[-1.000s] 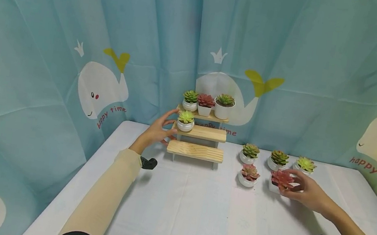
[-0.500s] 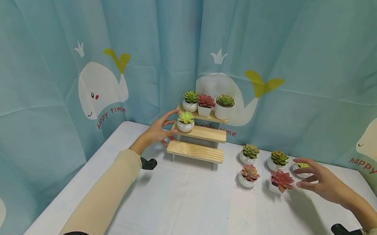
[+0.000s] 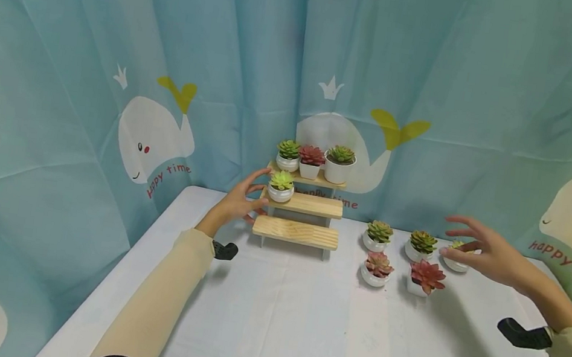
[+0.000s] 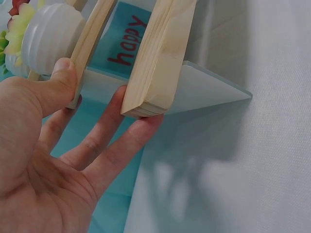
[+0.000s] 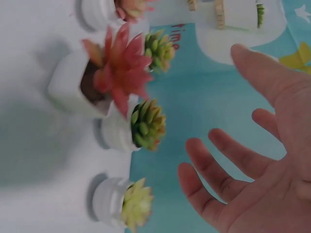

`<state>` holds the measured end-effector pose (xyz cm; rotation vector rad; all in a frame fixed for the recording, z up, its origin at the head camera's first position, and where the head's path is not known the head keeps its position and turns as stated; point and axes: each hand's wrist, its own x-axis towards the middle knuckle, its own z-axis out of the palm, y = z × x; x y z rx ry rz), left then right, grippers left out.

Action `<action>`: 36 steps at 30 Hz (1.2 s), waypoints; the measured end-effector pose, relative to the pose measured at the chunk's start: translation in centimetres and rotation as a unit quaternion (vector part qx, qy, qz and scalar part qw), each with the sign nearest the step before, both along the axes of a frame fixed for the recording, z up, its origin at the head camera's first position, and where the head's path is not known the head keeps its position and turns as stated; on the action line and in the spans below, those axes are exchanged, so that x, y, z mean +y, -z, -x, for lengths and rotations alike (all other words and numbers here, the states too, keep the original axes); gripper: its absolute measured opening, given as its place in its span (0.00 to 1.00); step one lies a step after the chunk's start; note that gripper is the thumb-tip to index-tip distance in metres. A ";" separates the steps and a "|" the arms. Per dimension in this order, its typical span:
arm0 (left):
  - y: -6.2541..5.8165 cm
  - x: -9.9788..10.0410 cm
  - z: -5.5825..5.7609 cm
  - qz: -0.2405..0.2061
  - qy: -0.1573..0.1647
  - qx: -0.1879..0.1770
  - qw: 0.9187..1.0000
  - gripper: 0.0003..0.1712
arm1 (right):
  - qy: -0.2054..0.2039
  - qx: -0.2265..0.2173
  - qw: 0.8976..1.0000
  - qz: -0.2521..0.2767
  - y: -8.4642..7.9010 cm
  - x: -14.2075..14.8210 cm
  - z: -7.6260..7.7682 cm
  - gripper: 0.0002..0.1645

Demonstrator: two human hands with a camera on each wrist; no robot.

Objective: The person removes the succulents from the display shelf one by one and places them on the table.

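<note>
Right hand point(image 3: 500, 255) moved off red succulent point(image 3: 427, 275), partly hiding yellow-green one point(image 3: 455, 266); curtain point(image 3: 496, 92) behind.

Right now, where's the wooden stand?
In the head view, the stand is near the middle, at the back of the table. The left hand grips its left side; a pink plant is to its right.

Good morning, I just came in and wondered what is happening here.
A person's left hand grips the left end of a tiered wooden stand, while the right hand, holding nothing, hovers over the table near five potted succulents. On the stand, three other pots sit along the top shelf, and one yellow-green succulent stands at the left end of the middle shelf.
</note>
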<state>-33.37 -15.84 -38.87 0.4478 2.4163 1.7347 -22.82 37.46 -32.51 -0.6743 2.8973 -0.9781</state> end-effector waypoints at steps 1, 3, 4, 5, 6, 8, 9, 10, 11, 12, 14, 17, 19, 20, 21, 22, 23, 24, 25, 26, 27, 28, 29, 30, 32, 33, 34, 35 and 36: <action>0.0 0.0 0.0 0.000 0.000 -0.001 1.000 0.45 | 0.000 0.002 1.000 0.004 -0.1 -0.3 0.1 0.41; 0.1 -0.1 0.0 -0.001 0.000 -0.001 1.000 0.45 | -0.002 0.007 1.000 0.009 -0.3 -0.8 0.2 0.42; 0.1 -0.1 0.0 -0.002 0.000 -0.001 1.000 0.45 | -0.002 0.009 1.000 0.010 -0.4 -1.0 0.3 0.42; 0.1 -0.1 -0.1 -0.002 0.000 -0.002 1.000 0.45 | -0.004 0.011 1.000 0.013 -0.4 -1.3 0.4 0.43; 0.1 -0.1 -0.1 -0.001 0.000 -0.002 1.000 0.45 | -0.006 0.012 1.000 0.015 -0.5 -1.6 0.6 0.44; 0.1 -0.1 -0.2 -0.001 0.000 -0.002 1.000 0.45 | -0.007 0.017 1.000 0.015 -0.5 -2.2 0.8 0.45; 0.1 -0.1 -0.2 -0.001 0.000 -0.002 1.000 0.45 | -0.006 0.018 1.000 0.016 -0.5 -2.5 1.0 0.45; 0.1 -0.1 -0.2 0.000 0.000 -0.001 1.000 0.45 | -0.005 0.019 1.000 0.016 -0.5 -2.8 1.1 0.46; 0.1 -0.2 -0.2 -0.001 -0.001 -0.001 1.000 0.45 | -0.005 0.020 1.000 0.017 -0.6 -3.1 1.3 0.46; 0.1 -0.1 -0.2 -0.001 -0.001 -0.001 1.000 0.45 | -0.004 0.020 1.000 0.018 -0.6 -3.4 1.4 0.47; 0.1 -0.1 -0.2 -0.002 -0.001 -0.001 1.000 0.45 | -0.003 0.024 0.999 0.021 -0.7 -4.1 1.7 0.47; 0.1 -0.1 -0.1 -0.001 -0.003 0.000 1.000 0.45 | -0.007 0.026 0.999 0.031 -0.9 -5.1 2.2 0.47; 0.1 -0.1 -0.1 0.000 -0.004 -0.001 1.000 0.46 | -0.011 0.030 0.999 0.036 -1.1 -5.9 2.6 0.47; 0.1 -0.1 -0.1 0.001 -0.005 -0.001 1.000 0.46 | -0.013 0.031 0.999 0.039 -1.1 -6.3 2.8 0.47; 0.1 -0.1 -0.1 0.002 -0.005 -0.001 1.000 0.46 | -0.016 0.031 0.999 0.040 -1.2 -6.7 3.0 0.46; 0.1 -0.1 -0.1 0.003 -0.006 0.000 1.000 0.45 | -0.015 0.031 0.998 0.043 -1.2 -7.1 3.2 0.46; 0.1 -0.1 -0.1 0.004 -0.006 0.000 1.000 0.45 | -0.018 0.031 0.998 0.046 -1.2 -7.5 3.4 0.46; 0.1 -0.1 -0.1 0.004 -0.007 0.000 1.000 0.45 | -0.019 0.029 0.998 0.050 -1.2 -7.9 3.6 0.46; 0.0 0.0 -0.1 0.004 -0.007 0.000 1.000 0.45 | -0.020 0.025 0.998 0.053 -1.2 -8.3 3.8 0.46; 0.0 0.0 -0.1 0.003 -0.007 -0.001 1.000 0.45 | -0.019 0.023 0.998 0.054 -1.2 -8.8 3.9 0.46; 0.0 0.0 -0.1 0.003 -0.007 0.000 1.000 0.45 | -0.018 0.020 0.998 0.054 -1.3 -9.2 4.1 0.47; 0.0 0.1 -0.1 0.003 -0.007 -0.001 1.000 0.45 | -0.018 0.015 0.998 0.057 -1.3 -9.7 4.3 0.47; 0.0 0.1 -0.1 0.002 -0.007 -0.001 1.000 0.45 | -0.020 0.011 0.998 0.057 -1.3 -10.1 4.5 0.48; 0.0 0.1 -0.1 0.002 -0.006 -0.001 1.000 0.45 | -0.020 0.007 0.998 0.058 -1.3 -10.6 4.7 0.48; 0.0 0.1 -0.1 0.001 -0.003 -0.001 1.000 0.45 | -0.023 0.001 0.998 0.060 -1.3 -11.7 5.0 0.48; 0.0 0.0 -0.1 0.002 -0.002 -0.001 1.000 0.45 | -0.027 0.000 0.998 0.064 -1.3 -12.2 5.2 0.48; 0.0 0.0 -0.1 0.001 0.000 0.000 1.000 0.45 | -0.032 -0.003 0.997 0.069 -1.3 -12.7 5.3 0.47; 0.0 0.0 -0.1 0.000 0.001 0.000 1.000 0.45 | -0.038 -0.003 0.997 0.073 -1.3 -13.3 5.5 0.47; 0.0 -0.1 -0.1 0.000 0.001 -0.001 1.000 0.45 | -0.043 -0.003 0.996 0.077 -1.3 -13.8 5.6 0.46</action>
